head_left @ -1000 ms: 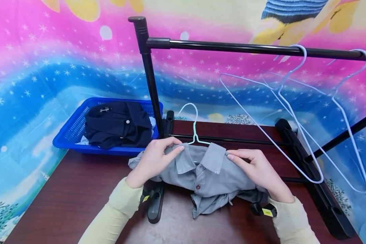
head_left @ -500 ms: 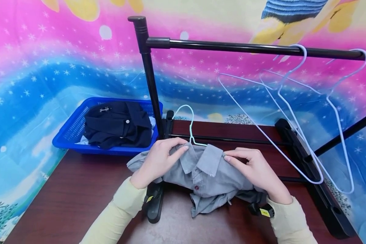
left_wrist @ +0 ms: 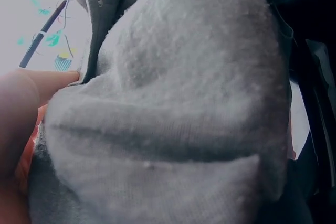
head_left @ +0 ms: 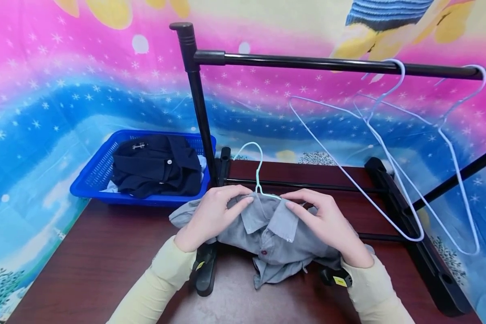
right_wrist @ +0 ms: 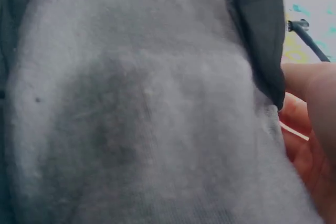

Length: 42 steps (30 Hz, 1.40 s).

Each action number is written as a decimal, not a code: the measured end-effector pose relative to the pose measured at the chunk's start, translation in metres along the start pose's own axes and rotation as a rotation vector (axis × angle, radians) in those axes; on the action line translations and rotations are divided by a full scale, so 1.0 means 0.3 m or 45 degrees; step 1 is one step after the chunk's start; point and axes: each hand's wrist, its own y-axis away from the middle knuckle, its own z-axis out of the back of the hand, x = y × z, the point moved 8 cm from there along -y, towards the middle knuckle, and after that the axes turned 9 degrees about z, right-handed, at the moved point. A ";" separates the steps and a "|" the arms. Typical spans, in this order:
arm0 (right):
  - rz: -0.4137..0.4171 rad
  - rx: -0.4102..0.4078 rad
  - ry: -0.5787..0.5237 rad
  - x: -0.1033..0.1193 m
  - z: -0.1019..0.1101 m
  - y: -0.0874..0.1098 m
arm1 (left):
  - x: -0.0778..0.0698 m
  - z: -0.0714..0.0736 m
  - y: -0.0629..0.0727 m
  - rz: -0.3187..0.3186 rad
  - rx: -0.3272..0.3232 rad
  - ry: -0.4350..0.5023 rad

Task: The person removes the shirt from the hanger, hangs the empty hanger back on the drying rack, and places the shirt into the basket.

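Observation:
A grey collared shirt (head_left: 243, 236) hangs between both hands in the head view, draped over a pale green hanger (head_left: 259, 173) whose hook rises above the collar. My left hand (head_left: 210, 216) pinches the shirt beside the left collar point, thumb on the near side. On the other side, my right hand (head_left: 328, 220) pinches the right side of the collar near its top edge. Grey cloth (left_wrist: 178, 77) fills most of the left wrist view, with the thumb at its left edge. In the right wrist view the cloth (right_wrist: 131, 103) is blurred and hides most fingers.
A black clothes rack (head_left: 308, 63) stands over the brown table (head_left: 85, 252). Two lilac hangers, one nearer the middle (head_left: 389, 157) and one farther right (head_left: 453, 148), hang from its bar. At left, a blue basket (head_left: 89, 180) holds a dark navy garment (head_left: 158, 166).
My right hand has moved left along the collar, closer to the hanger's neck. The hook swung left, then back right. The left hand shifted slightly right, still gripping the shirt.

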 end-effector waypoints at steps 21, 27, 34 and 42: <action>-0.077 0.100 0.004 -0.052 0.054 0.060 | 0.023 0.076 0.012 0.001 -0.145 -0.018; -0.121 0.107 0.018 -0.073 0.083 0.084 | 0.026 0.093 0.009 -0.007 -0.166 -0.022; -0.139 0.062 0.044 -0.085 0.125 0.097 | 0.034 0.118 0.010 -0.003 -0.198 0.008; -0.154 -0.170 0.239 -0.117 0.179 0.119 | 0.039 0.126 0.010 0.002 -0.196 0.096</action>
